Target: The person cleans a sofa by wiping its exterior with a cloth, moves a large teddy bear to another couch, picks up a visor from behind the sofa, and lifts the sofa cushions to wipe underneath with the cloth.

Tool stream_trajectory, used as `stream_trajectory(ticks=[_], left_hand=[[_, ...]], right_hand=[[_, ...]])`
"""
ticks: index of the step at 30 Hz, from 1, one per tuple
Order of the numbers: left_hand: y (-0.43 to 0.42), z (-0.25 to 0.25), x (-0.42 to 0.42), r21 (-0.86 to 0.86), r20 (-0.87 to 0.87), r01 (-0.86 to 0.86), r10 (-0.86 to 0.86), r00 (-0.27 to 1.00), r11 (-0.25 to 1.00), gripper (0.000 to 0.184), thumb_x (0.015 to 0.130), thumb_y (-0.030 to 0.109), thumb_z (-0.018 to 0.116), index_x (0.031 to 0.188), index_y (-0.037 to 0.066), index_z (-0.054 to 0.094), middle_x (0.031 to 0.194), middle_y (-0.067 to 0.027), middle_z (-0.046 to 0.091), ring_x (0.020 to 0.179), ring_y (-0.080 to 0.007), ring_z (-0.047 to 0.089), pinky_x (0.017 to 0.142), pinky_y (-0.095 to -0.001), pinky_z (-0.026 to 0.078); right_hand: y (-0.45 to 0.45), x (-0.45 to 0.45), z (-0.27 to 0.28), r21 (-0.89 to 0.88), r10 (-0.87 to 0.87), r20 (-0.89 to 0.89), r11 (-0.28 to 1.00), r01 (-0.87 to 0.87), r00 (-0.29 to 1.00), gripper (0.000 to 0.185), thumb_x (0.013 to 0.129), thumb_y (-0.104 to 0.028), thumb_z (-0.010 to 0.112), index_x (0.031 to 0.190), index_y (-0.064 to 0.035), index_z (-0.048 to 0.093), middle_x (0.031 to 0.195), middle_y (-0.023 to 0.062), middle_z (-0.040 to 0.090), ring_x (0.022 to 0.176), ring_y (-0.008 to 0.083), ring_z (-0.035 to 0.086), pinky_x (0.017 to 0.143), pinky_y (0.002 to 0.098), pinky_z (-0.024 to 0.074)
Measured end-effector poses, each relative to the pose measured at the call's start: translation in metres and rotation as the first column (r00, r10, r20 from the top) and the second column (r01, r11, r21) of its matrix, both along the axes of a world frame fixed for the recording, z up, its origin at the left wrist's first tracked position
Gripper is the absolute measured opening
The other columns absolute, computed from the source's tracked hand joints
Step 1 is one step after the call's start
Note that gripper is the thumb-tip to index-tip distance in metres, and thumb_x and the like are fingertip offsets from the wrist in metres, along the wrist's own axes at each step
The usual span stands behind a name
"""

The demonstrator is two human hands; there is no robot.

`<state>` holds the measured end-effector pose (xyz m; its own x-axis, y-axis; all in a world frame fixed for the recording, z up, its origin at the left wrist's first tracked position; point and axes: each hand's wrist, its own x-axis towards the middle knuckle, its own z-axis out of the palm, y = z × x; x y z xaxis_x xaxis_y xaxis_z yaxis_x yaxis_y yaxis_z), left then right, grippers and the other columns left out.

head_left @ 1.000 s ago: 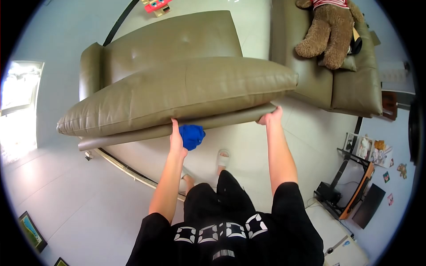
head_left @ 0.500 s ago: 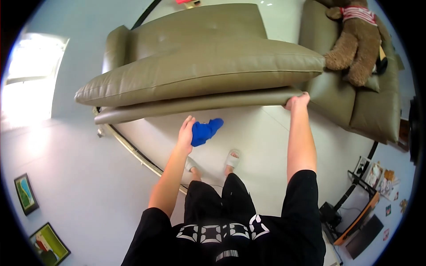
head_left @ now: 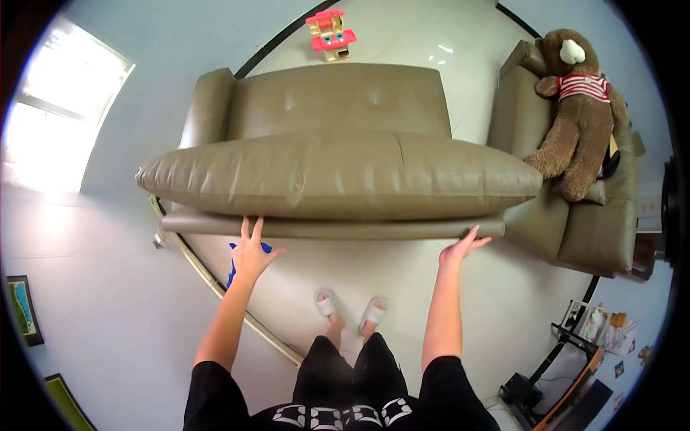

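The olive-brown leather sofa [head_left: 334, 228] stands with its back toward me, its long padded back cushion [head_left: 338, 172] resting along the top. My left hand [head_left: 251, 253] is against the rear of the sofa back, left of the middle, with two fingertips on it and the thumb spread to the right. A blue cloth [head_left: 231, 267] shows on both sides of this hand, mostly hidden behind the palm and lower fingers. My right hand [head_left: 462, 248] touches the lower edge of the sofa back near its right end, fingers extended and apart, holding nothing.
A second leather sofa [head_left: 528, 223] on the right bears a large brown teddy bear [head_left: 578, 136]. Beyond the first sofa is a red and yellow toy [head_left: 333, 37]. A pale rail [head_left: 205, 269] runs along the left wall. Black equipment [head_left: 521, 391] sits at lower right.
My left hand has moved left with the blue cloth and now has fingers against the sofa back. My right hand has loosened its grip there. The view shows more beyond the sofa.
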<state>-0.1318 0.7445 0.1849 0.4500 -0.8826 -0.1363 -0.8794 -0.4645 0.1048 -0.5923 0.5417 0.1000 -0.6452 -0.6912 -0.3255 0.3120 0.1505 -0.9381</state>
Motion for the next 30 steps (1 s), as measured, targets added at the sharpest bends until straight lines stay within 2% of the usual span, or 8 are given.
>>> stream_trajectory(ticks=[2, 6, 11, 14, 16, 23, 25, 30], left_hand=[[-0.025, -0.005, 0.008, 0.156, 0.025, 0.012, -0.016, 1.0, 0.988, 0.105, 0.056, 0.059, 0.09, 0.146, 0.02, 0.052, 0.151, -0.018, 0.048, 0.102, -0.0355, 0.071, 0.081, -0.0443, 0.058], [-0.065, -0.039, 0.022, 0.45, 0.009, -0.011, 0.008, 1.0, 0.893, 0.091, 0.054, 0.066, 0.088, 0.128, 0.017, 0.068, 0.121, -0.0161, 0.07, 0.102, -0.0372, 0.07, 0.081, -0.0483, 0.058], [-0.088, -0.012, -0.002, 0.059, 0.079, 0.174, -0.178, 0.981, 0.983, 0.086, 0.052, 0.059, 0.09, 0.123, 0.014, 0.07, 0.124, -0.0172, 0.068, 0.117, -0.0411, 0.061, 0.097, -0.0513, 0.05], [-0.11, -0.025, -0.014, 0.098, 0.015, 0.116, -0.118, 0.993, 0.988, 0.079, 0.053, 0.053, 0.09, 0.119, 0.014, 0.071, 0.113, -0.014, 0.072, 0.105, -0.0375, 0.067, 0.088, -0.0493, 0.054], [-0.131, -0.035, -0.022, 0.123, 0.029, 0.09, -0.095, 0.995, 0.988, 0.075, 0.054, 0.052, 0.089, 0.116, 0.015, 0.071, 0.107, -0.0111, 0.073, 0.096, -0.0344, 0.069, 0.079, -0.0482, 0.056], [-0.252, -0.035, -0.09, -0.037, 0.074, 0.177, -0.174, 0.982, 0.983, 0.072, 0.058, 0.054, 0.088, 0.115, 0.013, 0.073, 0.109, -0.013, 0.072, 0.101, -0.0364, 0.068, 0.082, -0.0486, 0.054], [-0.294, -0.035, -0.109, -0.043, 0.083, 0.207, -0.203, 0.976, 0.977, 0.073, 0.058, 0.055, 0.088, 0.115, 0.012, 0.073, 0.109, -0.0135, 0.072, 0.102, -0.0366, 0.067, 0.084, -0.0486, 0.053], [-0.409, -0.033, -0.17, -0.066, 0.112, 0.217, -0.209, 0.972, 0.974, 0.066, 0.056, 0.054, 0.09, 0.102, 0.007, 0.078, 0.104, -0.0142, 0.073, 0.098, -0.0355, 0.068, 0.085, -0.0469, 0.053]], right_hand=[[-0.007, 0.029, 0.019, -0.027, -0.079, 0.016, 0.996, 0.079, 0.997, 0.096, 0.102, -0.034, 0.061, 0.163, -0.0189, -0.012, 0.171, 0.0105, 0.007, 0.15, 0.0311, 0.028, 0.123, 0.0464, 0.0285], [-0.029, 0.036, 0.005, -0.075, -0.186, -0.068, 0.981, 0.181, 0.98, 0.097, 0.099, -0.02, 0.068, 0.163, -0.0173, -0.005, 0.167, 0.0125, 0.017, 0.145, 0.0317, 0.035, 0.12, 0.0466, 0.0348], [-0.047, 0.021, -0.011, -0.037, -0.201, -0.233, 0.979, 0.198, 0.951, 0.092, 0.1, -0.01, 0.065, 0.163, -0.0156, -0.001, 0.167, 0.0111, 0.016, 0.145, 0.0302, 0.034, 0.12, 0.0455, 0.0341], [-0.079, 0.009, -0.022, -0.125, -0.207, -0.092, 0.973, 0.195, 0.974, 0.092, 0.098, -0.004, 0.065, 0.164, -0.0111, 0.002, 0.168, 0.0119, 0.013, 0.147, 0.0283, 0.031, 0.12, 0.0419, 0.0319], [-0.117, -0.006, -0.031, -0.097, -0.193, -0.19, 0.979, 0.177, 0.963, 0.092, 0.096, -0.002, 0.064, 0.164, -0.0086, 0.001, 0.168, 0.0142, 0.012, 0.148, 0.029, 0.031, 0.121, 0.0408, 0.03], [-0.31, -0.053, -0.031, -0.156, -0.09, -0.415, 0.987, 0.027, 0.905, 0.098, 0.093, -0.012, 0.07, 0.163, -0.0028, 0.001, 0.168, 0.0218, 0.01, 0.153, 0.033, 0.022, 0.124, 0.0419, 0.0204], [-0.371, -0.065, -0.029, -0.1, -0.058, -0.48, 0.995, 0.011, 0.875, 0.095, 0.095, -0.009, 0.068, 0.162, 0.0007, 0.002, 0.167, 0.0198, 0.013, 0.148, 0.0303, 0.03, 0.122, 0.039, 0.0253], [-0.537, -0.1, -0.025, -0.037, 0.027, -0.541, 0.998, -0.056, 0.841, 0.103, 0.089, -0.02, 0.076, 0.161, 0.0024, 0.006, 0.165, 0.0249, 0.014, 0.151, 0.0366, 0.023, 0.124, 0.0425, 0.0224]])
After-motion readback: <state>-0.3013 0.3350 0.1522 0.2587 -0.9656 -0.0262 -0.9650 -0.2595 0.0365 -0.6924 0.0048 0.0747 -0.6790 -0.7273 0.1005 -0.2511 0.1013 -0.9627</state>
